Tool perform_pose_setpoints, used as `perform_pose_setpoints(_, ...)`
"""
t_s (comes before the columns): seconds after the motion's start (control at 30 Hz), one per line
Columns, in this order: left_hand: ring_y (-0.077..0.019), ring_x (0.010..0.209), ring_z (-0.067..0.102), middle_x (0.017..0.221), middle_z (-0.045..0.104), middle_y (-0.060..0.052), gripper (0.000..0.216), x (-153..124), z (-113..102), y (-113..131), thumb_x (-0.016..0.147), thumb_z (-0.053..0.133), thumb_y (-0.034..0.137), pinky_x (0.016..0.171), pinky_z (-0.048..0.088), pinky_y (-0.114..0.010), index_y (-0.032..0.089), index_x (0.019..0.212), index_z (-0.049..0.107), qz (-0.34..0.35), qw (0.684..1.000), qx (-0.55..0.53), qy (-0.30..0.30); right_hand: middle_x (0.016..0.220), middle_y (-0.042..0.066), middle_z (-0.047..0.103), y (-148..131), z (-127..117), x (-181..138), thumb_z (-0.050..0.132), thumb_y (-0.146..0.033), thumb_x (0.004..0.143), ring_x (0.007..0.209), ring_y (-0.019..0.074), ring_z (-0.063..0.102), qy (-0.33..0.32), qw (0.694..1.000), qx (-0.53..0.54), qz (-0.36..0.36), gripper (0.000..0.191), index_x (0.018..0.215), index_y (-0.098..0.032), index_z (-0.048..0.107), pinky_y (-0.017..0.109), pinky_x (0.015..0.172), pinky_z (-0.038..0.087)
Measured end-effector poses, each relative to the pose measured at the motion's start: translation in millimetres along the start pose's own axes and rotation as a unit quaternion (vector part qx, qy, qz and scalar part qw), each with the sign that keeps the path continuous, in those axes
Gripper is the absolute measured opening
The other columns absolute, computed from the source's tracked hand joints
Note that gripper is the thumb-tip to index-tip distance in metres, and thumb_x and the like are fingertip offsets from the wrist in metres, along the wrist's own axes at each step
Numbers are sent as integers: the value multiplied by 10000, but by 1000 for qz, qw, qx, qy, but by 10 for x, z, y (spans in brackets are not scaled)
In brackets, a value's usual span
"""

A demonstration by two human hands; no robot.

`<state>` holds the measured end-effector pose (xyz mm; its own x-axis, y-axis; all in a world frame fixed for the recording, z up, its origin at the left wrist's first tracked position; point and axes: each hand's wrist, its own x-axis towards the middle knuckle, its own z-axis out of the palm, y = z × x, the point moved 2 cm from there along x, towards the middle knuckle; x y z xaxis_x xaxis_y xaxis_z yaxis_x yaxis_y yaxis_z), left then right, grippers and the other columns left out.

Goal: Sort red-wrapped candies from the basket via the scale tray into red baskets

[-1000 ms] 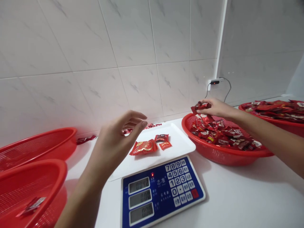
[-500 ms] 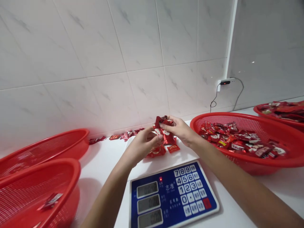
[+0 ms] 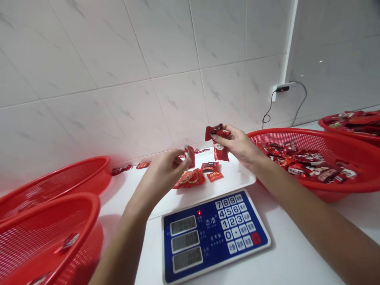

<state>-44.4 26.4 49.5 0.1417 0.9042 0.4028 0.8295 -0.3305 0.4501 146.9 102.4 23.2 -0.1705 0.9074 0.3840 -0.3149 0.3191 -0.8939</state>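
Observation:
My left hand (image 3: pixel 166 168) pinches a small red wrapped candy (image 3: pixel 190 155) above the left part of the scale's white pan (image 3: pixel 234 180). Over the right side of the pan, my right hand (image 3: pixel 237 144) is closed on several red wrapped candies (image 3: pixel 220 147), held in a bunch. On the pan between and below my hands lie a larger red packet with gold print (image 3: pixel 190 179), a dark red candy (image 3: pixel 209 166) and a small flat red packet (image 3: pixel 215 176). The blue digital scale (image 3: pixel 212 237) sits in front, its display digits faint.
A red basket (image 3: pixel 320 134) heaped with wrapped candies stands right, with another full one (image 3: pixel 326 120) behind it. Two red baskets (image 3: pixel 96 206) stand left, the nearer holding a few candies. Loose candies (image 3: pixel 143 165) lie along the tiled wall. A cable (image 3: pixel 263 118) hangs from a socket.
My hands have moved apart: the left went left with one candy, the right rose to the right with its bunch. The candies on the pan now show more fully.

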Motion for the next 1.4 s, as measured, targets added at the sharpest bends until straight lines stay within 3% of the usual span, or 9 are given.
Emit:
perform_pose_setpoints(0.1, -176, 533, 590, 612, 673, -22, 320, -22, -10, 30, 856, 556, 427, 480, 403, -277, 177, 967, 721, -26, 998, 47, -18, 765, -12, 609, 7, 0, 1, 725, -170, 781, 719, 127, 565, 8, 1000, 1, 1, 154, 882, -191, 611, 287, 691, 465)
perform_pose_setpoints(0.27, -185, 719, 669, 808, 746, -46, 325, -109, -84, 201, 846, 612, 470, 620, 475, -279, 202, 988, 728, -12, 998, -43, 42, 738, -24, 623, 43, 116, -46, 720, -162, 782, 706, 121, 568, -1, 999, 3, -32, 153, 882, -188, 608, 274, 674, 455)
perform_pose_setpoints(0.47, -136, 539, 570, 629, 685, -15, 313, -176, 35, 428, 898, 566, 419, 452, 321, -250, 183, 755, 715, 14, 1000, -17, 5, 807, -12, 655, -17, 352, -227, 700, -231, 806, 735, 132, 598, -80, 995, 4, -52, 167, 932, -202, 594, 262, 629, 454)
perform_pose_setpoints(0.6, -148, 591, 614, 696, 718, -27, 268, -165, 54, 419, 901, 567, 354, 484, 365, -251, 171, 756, 700, 18, 999, -44, 7, 841, -7, 666, -34, 363, -243, 688, -212, 813, 780, 127, 608, -87, 993, -8, -84, 164, 943, -195, 588, 264, 699, 470)
perform_pose_setpoints(0.73, -135, 536, 574, 620, 683, -9, 274, -170, 43, 424, 901, 563, 333, 460, 333, -254, 173, 708, 674, 16, 999, -29, 13, 841, -8, 663, -21, 348, -222, 688, -219, 812, 762, 123, 604, -87, 993, -11, -74, 177, 954, -196, 585, 258, 680, 470)
perform_pose_setpoints(0.87, -158, 586, 620, 683, 717, -22, 257, -144, 81, 373, 895, 574, 363, 495, 379, -266, 184, 754, 692, 9, 999, -32, 20, 796, -15, 655, -44, 318, -191, 680, -217, 817, 722, 125, 598, -65, 995, -36, -70, 160, 944, -197, 586, 267, 658, 467)
perform_pose_setpoints(1.07, -230, 702, 650, 794, 747, -50, 201, -36, 154, 163, 843, 654, 399, 576, 385, -323, 209, 854, 715, -32, 985, 151, 76, 812, -12, 655, -91, 170, -116, 679, -162, 821, 761, 124, 586, 27, 991, -101, -87, 119, 900, -186, 593, 287, 739, 459)
perform_pose_setpoints(1.2, -219, 727, 662, 834, 753, -36, 195, -48, 115, 191, 824, 684, 421, 612, 433, -326, 234, 861, 727, -23, 991, 109, 78, 859, 9, 668, -117, 161, -132, 655, -174, 847, 766, 129, 586, 3, 989, -121, -82, 102, 939, -174, 611, 290, 719, 448)
perform_pose_setpoints(1.4, -176, 662, 656, 752, 726, -5, 220, -116, 50, 320, 825, 691, 436, 600, 458, -296, 229, 898, 711, 28, 988, 48, 142, 932, 23, 670, -125, 209, -183, 637, -243, 870, 789, 137, 582, -63, 984, -129, -107, 120, 971, -181, 615, 285, 681, 424)
